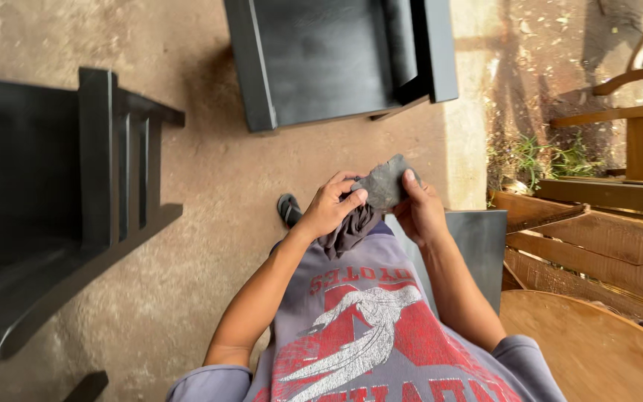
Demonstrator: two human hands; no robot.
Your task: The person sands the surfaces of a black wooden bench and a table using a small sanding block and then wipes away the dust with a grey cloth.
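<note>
Hands first: your left hand (329,208) and right hand (420,212) both pinch the dark grey crumpled cloth (382,182), black-painted wooden furniture pieces (336,59) waiting untouched nearby.

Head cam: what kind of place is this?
Probably an open-air furniture workshop: black-painted chair frames on a bare concrete floor, unfinished wooden pieces at the right, and both hands, left and right, holding a dark rag.

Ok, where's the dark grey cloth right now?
In the head view, centre frame: the dark grey cloth is held between the left hand and right hand, above the lap.
</note>
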